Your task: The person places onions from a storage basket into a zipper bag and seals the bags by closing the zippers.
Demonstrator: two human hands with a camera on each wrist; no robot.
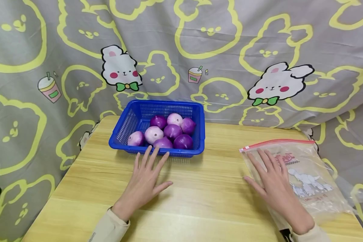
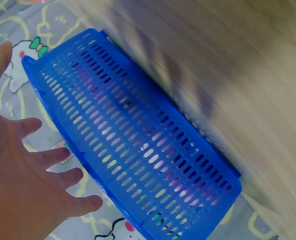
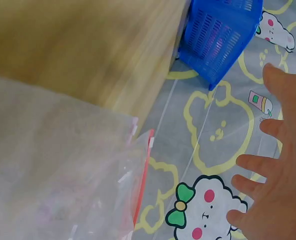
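Observation:
A blue plastic basket (image 1: 157,153) with slotted walls stands on the table, holding several purple onions (image 1: 172,131), some dark and some paler. My left hand (image 1: 143,185) is spread in front of the basket, fingertips close by its front rim in the head view. On the right lies a clear zip bag (image 1: 314,181) with a red zip strip (image 1: 278,142) and printed cartoon figures. My right hand (image 1: 273,185) hovers over the bag's left part, fingers spread and holding nothing. In the left wrist view the left hand (image 2: 33,185) is beside the basket's slotted wall (image 2: 133,145).
The light wooden table (image 1: 193,201) carries the basket and the bag. A grey curtain (image 1: 224,64) with yellow cartoon outlines hangs behind the table and along both sides. The bag's far corner reaches the table's right edge.

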